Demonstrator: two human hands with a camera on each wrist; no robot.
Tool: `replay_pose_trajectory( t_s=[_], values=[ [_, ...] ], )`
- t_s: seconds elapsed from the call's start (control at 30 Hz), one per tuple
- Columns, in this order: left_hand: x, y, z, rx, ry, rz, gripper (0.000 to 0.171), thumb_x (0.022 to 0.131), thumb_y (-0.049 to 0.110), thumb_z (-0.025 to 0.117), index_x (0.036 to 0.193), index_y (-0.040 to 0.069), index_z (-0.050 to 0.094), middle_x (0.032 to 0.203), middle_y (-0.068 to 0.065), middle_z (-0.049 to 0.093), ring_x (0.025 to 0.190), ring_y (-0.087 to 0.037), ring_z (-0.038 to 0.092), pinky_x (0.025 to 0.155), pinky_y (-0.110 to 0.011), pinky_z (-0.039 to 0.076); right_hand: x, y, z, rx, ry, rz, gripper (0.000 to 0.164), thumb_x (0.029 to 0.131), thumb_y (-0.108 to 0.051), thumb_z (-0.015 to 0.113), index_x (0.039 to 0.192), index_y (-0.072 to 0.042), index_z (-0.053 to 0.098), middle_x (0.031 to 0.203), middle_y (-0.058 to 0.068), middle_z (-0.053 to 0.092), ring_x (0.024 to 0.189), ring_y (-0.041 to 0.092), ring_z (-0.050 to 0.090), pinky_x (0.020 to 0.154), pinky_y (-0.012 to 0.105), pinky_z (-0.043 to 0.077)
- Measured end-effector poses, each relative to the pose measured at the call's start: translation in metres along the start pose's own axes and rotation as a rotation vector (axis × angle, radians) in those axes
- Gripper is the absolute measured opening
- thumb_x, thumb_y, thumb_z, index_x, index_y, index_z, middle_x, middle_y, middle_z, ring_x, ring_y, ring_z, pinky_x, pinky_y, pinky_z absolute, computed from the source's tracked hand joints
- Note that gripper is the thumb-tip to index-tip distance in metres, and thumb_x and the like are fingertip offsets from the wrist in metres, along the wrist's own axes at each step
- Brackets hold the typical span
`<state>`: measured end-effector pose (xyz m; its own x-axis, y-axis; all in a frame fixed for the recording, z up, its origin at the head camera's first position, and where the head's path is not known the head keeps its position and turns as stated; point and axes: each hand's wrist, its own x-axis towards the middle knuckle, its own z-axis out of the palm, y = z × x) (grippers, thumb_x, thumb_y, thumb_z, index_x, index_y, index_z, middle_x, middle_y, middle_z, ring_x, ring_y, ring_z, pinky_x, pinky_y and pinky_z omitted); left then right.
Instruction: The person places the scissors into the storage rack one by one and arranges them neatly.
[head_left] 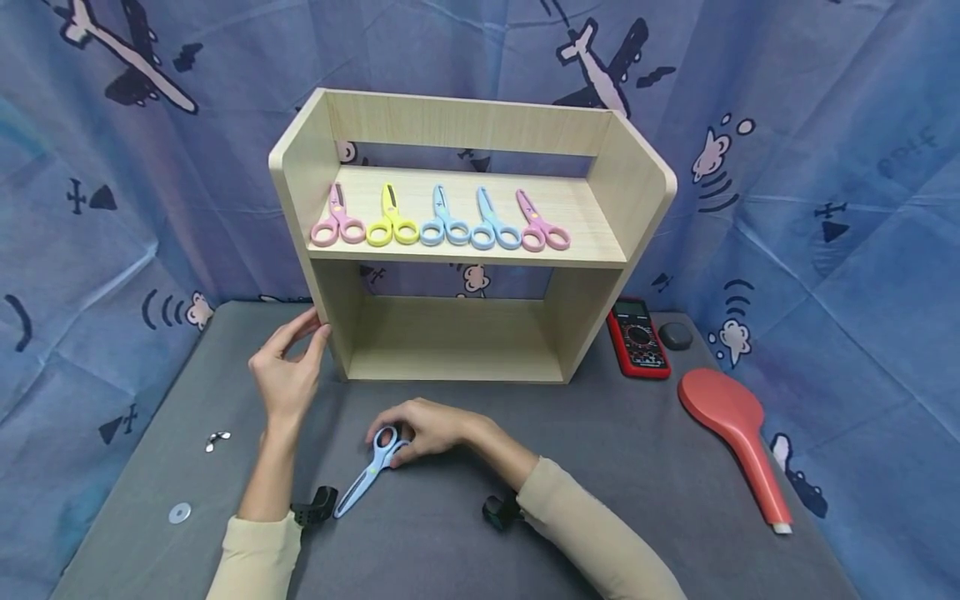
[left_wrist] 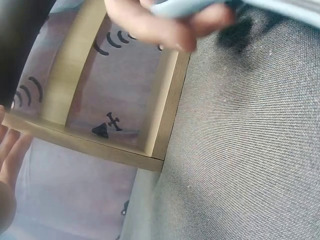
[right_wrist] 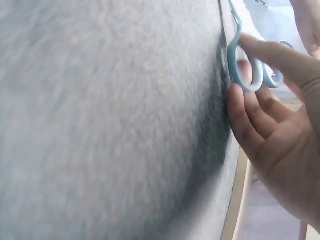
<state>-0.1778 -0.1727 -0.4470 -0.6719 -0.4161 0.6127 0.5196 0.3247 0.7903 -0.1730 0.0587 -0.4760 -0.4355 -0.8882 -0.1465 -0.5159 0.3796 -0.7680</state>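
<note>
My right hand (head_left: 423, 427) holds a pair of light-blue scissors (head_left: 367, 479) by the handle loops, low over the grey table, blades pointing toward the front left. In the right wrist view the fingers curl about the loops of the scissors (right_wrist: 260, 82). My left hand (head_left: 288, 375) touches the lower left side of a pale wooden shelf (head_left: 468, 265) with its fingertips. Those fingers (left_wrist: 10, 150) lie fairly straight against the wood in the left wrist view. Along the upper board stand several scissors in a row: pink (head_left: 337, 221), yellow (head_left: 392, 221), blue (head_left: 444, 223) and others.
Right of the shelf lie a red multimeter (head_left: 639, 337), a dark round object (head_left: 675, 336) and a red paddle-shaped thing with a handle (head_left: 738, 433). On the left are a small shiny metal piece (head_left: 217, 439) and a flat disc (head_left: 179, 513). A printed blue curtain surrounds the table.
</note>
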Motion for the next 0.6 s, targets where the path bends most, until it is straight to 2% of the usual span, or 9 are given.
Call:
replay_pose_trajectory(
  t_s=[0.1, 0.2, 0.33, 0.47, 0.6],
  values=[
    [0.000, 0.000, 0.000, -0.001, 0.001, 0.000, 0.028, 0.091, -0.002, 0.086, 0.118, -0.002, 0.082, 0.108, -0.027, 0.082, 0.096, 0.010, 0.073, 0.075, -0.001, 0.056, -0.008, -0.002, -0.002, 0.079, -0.033, 0.004, 0.035, 0.099, -0.012, 0.080, 0.133, -0.011, 0.073, 0.102, -0.004, 0.067, 0.065, -0.001, 0.056, 0.060, 0.014, 0.049],
    [0.000, 0.000, 0.000, -0.007, 0.003, -0.002, 0.028, 0.091, -0.002, 0.086, 0.118, -0.002, 0.082, 0.108, -0.027, 0.082, 0.096, 0.010, 0.073, 0.074, -0.001, 0.056, -0.019, -0.006, -0.003, 0.164, -0.055, 0.022, 0.029, 0.100, -0.010, 0.079, 0.129, -0.006, 0.074, 0.094, -0.006, 0.068, 0.060, 0.002, 0.059, 0.057, 0.020, 0.053],
    [0.000, 0.001, 0.000, -0.012, 0.001, -0.004, 0.028, 0.091, -0.001, 0.086, 0.118, -0.002, 0.082, 0.109, -0.026, 0.082, 0.096, 0.010, 0.074, 0.074, -0.002, 0.056, -0.033, -0.009, -0.005, 0.243, -0.055, 0.054, 0.028, 0.099, -0.006, 0.079, 0.126, 0.001, 0.074, 0.089, -0.005, 0.070, 0.060, 0.006, 0.064, 0.059, 0.041, 0.064],
    [0.000, 0.001, 0.000, -0.012, 0.001, -0.002, 0.028, 0.091, 0.000, 0.086, 0.118, -0.002, 0.082, 0.109, -0.026, 0.082, 0.096, 0.010, 0.074, 0.075, -0.002, 0.057, -0.046, -0.010, -0.006, 0.294, -0.038, 0.075, 0.029, 0.098, -0.005, 0.080, 0.124, 0.005, 0.072, 0.090, -0.001, 0.071, 0.059, 0.007, 0.068, 0.064, 0.060, 0.065],
    [0.000, 0.001, 0.000, -0.012, 0.001, 0.000, 0.028, 0.091, -0.001, 0.086, 0.118, -0.002, 0.082, 0.109, -0.026, 0.082, 0.096, 0.010, 0.074, 0.075, -0.001, 0.056, -0.062, -0.012, -0.008, 0.336, -0.019, 0.078, 0.030, 0.098, -0.004, 0.079, 0.125, 0.006, 0.069, 0.098, 0.003, 0.070, 0.060, 0.008, 0.069, 0.066, 0.065, 0.065]
  ],
)
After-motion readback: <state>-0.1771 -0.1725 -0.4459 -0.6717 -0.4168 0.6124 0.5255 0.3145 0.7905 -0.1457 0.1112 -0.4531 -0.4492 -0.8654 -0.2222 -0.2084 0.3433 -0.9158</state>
